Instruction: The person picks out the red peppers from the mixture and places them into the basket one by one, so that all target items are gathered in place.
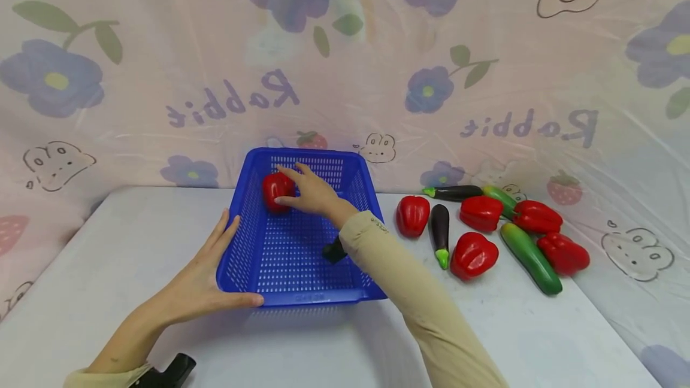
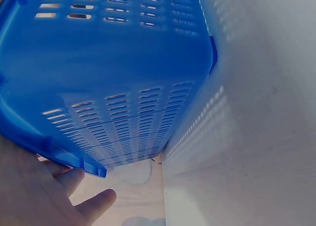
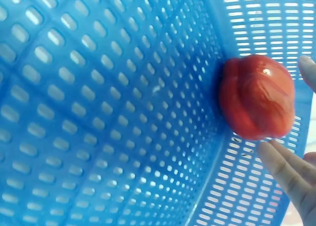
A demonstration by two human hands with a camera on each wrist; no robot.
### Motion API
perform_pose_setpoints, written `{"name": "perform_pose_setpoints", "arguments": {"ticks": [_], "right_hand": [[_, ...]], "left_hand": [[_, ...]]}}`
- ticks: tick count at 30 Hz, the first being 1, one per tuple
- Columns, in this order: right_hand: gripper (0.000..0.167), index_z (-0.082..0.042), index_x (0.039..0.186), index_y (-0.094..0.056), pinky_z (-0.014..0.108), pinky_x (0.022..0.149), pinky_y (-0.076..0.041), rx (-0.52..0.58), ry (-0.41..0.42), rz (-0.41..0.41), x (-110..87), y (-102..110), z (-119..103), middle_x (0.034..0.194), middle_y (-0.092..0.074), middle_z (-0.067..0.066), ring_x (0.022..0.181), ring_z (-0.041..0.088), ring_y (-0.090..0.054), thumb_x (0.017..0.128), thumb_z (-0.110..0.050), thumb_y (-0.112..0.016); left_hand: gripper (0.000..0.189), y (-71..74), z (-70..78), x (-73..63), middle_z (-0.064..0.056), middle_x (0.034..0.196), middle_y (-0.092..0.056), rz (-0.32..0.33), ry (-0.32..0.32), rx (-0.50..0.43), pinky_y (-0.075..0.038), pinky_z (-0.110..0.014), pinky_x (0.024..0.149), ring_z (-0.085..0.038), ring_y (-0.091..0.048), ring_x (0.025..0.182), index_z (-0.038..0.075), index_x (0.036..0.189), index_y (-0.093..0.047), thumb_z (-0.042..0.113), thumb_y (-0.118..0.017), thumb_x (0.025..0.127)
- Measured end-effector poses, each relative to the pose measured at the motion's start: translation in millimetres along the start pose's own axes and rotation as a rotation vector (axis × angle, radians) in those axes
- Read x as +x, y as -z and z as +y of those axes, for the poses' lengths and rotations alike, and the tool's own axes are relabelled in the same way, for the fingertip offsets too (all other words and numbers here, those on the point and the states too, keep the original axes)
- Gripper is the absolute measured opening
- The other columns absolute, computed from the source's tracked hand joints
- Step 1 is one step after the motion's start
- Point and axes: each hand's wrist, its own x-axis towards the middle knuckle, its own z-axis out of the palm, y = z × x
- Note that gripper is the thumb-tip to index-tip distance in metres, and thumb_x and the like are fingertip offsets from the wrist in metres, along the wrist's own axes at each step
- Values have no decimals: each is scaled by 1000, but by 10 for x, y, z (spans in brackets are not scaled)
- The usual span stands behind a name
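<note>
A blue perforated plastic basket (image 1: 302, 298) stands on the white table. A red bell pepper (image 1: 274, 191) rests inside it at the far left corner, also seen in the right wrist view as a red bell pepper (image 3: 256, 97) against the basket wall. My right hand (image 1: 312, 191) reaches into the basket, thumb and fingers spread about the pepper; in the right wrist view the fingertips look slightly apart from it. My left hand (image 1: 196, 283) rests at the basket's near left corner, its thumb along the front rim and its fairly straight fingers against the left rim.
Right of the basket lie several more red bell peppers (image 1: 474, 255), a dark eggplant (image 1: 439, 229), another eggplant (image 1: 455, 193) behind it, a green cucumber (image 1: 530, 257) and a second green one (image 1: 498, 198). A patterned curtain (image 1: 345, 76) hangs behind the table (image 1: 162, 226).
</note>
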Motion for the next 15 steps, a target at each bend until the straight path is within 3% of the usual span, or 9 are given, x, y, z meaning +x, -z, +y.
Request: {"name": "perform_pose_setpoints", "arguments": {"ticks": [11, 15], "right_hand": [[74, -28, 152, -27, 54, 111, -34, 26, 31, 44, -137, 206, 7, 158, -21, 14, 143, 33, -30, 89, -44, -63], [74, -28, 152, -28, 54, 110, -36, 36, 42, 69, -192, 291, 25, 159, -21, 14, 137, 31, -42, 89, -44, -63]], "left_hand": [[125, 15, 22, -10, -10, 161, 13, -13, 10, 0, -23, -82, 92, -56, -11, 140, 17, 156, 0, 44, -83, 66], [125, 23, 25, -3, -9, 161, 13, -16, 11, 9, -23, -82, 92, -57, -11, 140, 18, 156, 1, 44, -83, 66]]}}
